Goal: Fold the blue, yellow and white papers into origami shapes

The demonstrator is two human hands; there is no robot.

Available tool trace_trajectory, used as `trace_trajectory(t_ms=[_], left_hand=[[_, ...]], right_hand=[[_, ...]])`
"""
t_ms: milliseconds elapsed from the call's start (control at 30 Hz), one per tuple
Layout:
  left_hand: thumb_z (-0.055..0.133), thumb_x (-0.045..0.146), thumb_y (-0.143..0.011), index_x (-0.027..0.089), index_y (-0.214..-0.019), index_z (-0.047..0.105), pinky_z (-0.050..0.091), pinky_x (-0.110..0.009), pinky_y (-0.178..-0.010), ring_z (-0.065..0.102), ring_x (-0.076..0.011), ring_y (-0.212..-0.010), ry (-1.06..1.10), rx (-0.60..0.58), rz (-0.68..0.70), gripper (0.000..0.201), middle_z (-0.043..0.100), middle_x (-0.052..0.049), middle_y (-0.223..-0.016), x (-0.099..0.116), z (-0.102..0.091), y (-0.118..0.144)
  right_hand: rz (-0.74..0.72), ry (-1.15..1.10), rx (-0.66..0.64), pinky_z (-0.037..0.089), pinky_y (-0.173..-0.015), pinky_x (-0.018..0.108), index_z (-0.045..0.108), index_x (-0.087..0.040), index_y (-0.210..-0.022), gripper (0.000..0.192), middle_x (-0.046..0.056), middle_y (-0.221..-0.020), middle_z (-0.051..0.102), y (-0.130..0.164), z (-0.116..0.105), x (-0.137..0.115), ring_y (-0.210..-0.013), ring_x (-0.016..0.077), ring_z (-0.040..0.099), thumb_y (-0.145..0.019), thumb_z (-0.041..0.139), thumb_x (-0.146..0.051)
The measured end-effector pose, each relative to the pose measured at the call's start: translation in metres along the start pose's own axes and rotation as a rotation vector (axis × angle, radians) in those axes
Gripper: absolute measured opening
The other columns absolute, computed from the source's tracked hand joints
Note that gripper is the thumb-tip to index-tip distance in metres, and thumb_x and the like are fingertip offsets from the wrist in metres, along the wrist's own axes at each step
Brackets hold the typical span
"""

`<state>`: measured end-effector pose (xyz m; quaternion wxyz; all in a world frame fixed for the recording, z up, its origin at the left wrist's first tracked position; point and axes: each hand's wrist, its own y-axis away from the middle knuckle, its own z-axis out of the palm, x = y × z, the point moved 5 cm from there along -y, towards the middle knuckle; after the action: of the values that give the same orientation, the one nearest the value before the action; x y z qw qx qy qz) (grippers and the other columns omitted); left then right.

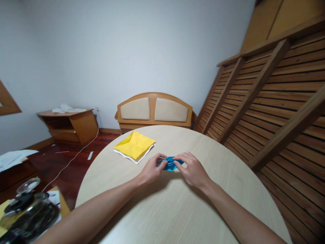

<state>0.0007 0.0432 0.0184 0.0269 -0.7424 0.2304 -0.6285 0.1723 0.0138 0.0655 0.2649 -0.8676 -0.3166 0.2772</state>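
Pinching the blue folded paper (169, 164) from either side, left hand (151, 170) and right hand (193, 168) rest knuckles-up.

- The left hand (151, 169) and right hand (193, 169) pinch a small folded blue paper (169, 164) between them on the round table (177, 210).
- A creased yellow paper (134, 145) lies just beyond, atop white sheets (138, 158).

You've got a plain white wall (101, 51), reddish wood floor (76, 152), padded headboard (153, 110) and slatted wooden panels (279, 101) leaning on your right.
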Motion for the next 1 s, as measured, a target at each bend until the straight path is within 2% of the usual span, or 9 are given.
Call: trace_trajectory(t_ms=[200, 367, 467, 567, 667, 767, 900, 1000], left_hand=[[0.06, 0.039, -0.092, 0.016, -0.102, 0.063, 0.052, -0.032, -0.077, 0.067, -0.0206, -0.084, -0.222, -0.044, 0.071, 0.025, 0.072, -0.011, -0.096, 0.013, 0.007, 0.009], [0.059, 0.03, -0.091, 0.018, -0.107, 0.061, 0.053, -0.031, -0.075, 0.068, -0.0201, -0.083, -0.292, -0.046, 0.083, 0.02, 0.073, -0.01, -0.096, 0.012, 0.008, 0.013], [0.061, 0.025, -0.09, 0.017, -0.111, 0.058, 0.054, -0.031, -0.075, 0.069, -0.0197, -0.087, -0.243, -0.022, 0.077, 0.023, 0.071, -0.011, -0.106, 0.01, 0.01, 0.013], [0.063, 0.023, -0.087, 0.017, -0.111, 0.056, 0.055, -0.031, -0.077, 0.07, -0.0204, -0.091, -0.09, 0.027, 0.035, 0.026, 0.07, -0.012, -0.108, 0.006, 0.011, 0.01], [0.064, 0.027, -0.087, 0.017, -0.109, 0.056, 0.054, -0.028, -0.069, 0.069, -0.0193, -0.081, -0.007, 0.06, -0.027, 0.026, 0.07, -0.008, -0.089, 0.002, 0.01, 0.008], [0.06, 0.036, -0.089, 0.016, -0.108, 0.057, 0.049, -0.024, -0.057, 0.064, -0.0158, -0.063, -0.009, 0.054, -0.104, 0.028, 0.066, -0.003, -0.075, -0.002, 0.007, 0.007], [0.052, 0.047, -0.092, 0.017, -0.108, 0.056, 0.05, -0.024, -0.054, 0.064, -0.0155, -0.061, 0.033, 0.042, -0.17, 0.034, 0.064, -0.002, -0.074, -0.003, 0.005, 0.008], [0.052, 0.053, -0.091, 0.017, -0.104, 0.058, 0.051, -0.025, -0.056, 0.063, -0.0159, -0.067, 0.0, 0.054, -0.108, 0.038, 0.065, -0.004, -0.08, 0.002, 0.006, 0.008]], right_hand=[[-0.095, 0.098, -0.062, 0.047, -0.086, 0.041, 0.072, -0.024, -0.098, 0.009, 0.004, -0.096, 0.072, 0.001, -0.003, -0.01, -0.096, 0.0229, 0.061, -0.092, 0.065, -0.024], [-0.205, 0.187, -0.102, 0.048, -0.084, 0.04, 0.072, -0.022, -0.095, 0.007, 0.006, -0.097, 0.068, 0.004, 0.002, -0.018, -0.096, 0.0241, 0.058, -0.089, 0.069, -0.02], [-0.19, 0.166, -0.102, 0.05, -0.082, 0.038, 0.07, -0.021, -0.092, 0.006, 0.006, -0.094, 0.066, 0.003, 0.005, -0.016, -0.092, 0.0229, 0.059, -0.092, 0.064, -0.018], [-0.14, 0.132, -0.104, 0.051, -0.081, 0.037, 0.066, -0.02, -0.094, 0.008, 0.006, -0.094, 0.066, 0.002, 0.006, -0.013, -0.09, 0.0218, 0.06, -0.095, 0.059, -0.018], [-0.181, 0.165, -0.101, 0.05, -0.085, 0.039, 0.065, -0.02, -0.097, 0.009, 0.007, -0.102, 0.068, 0.002, 0.005, -0.014, -0.096, 0.0235, 0.06, -0.095, 0.057, -0.017], [-0.304, 0.259, -0.088, 0.048, -0.086, 0.04, 0.066, -0.019, -0.098, 0.009, 0.01, -0.109, 0.067, 0.003, 0.005, -0.018, -0.102, 0.0255, 0.059, -0.096, 0.057, -0.017], [-0.482, 0.336, -0.13, 0.045, -0.081, 0.037, 0.067, -0.021, -0.098, 0.012, 0.007, -0.101, 0.07, 0.006, 0.007, -0.023, -0.096, 0.0238, 0.06, -0.097, 0.055, -0.018], [-0.455, 0.355, -0.137, 0.042, -0.078, 0.035, 0.067, -0.02, -0.096, 0.014, 0.006, -0.092, 0.071, 0.004, 0.007, -0.023, -0.088, 0.0219, 0.06, -0.099, 0.053, -0.018]])
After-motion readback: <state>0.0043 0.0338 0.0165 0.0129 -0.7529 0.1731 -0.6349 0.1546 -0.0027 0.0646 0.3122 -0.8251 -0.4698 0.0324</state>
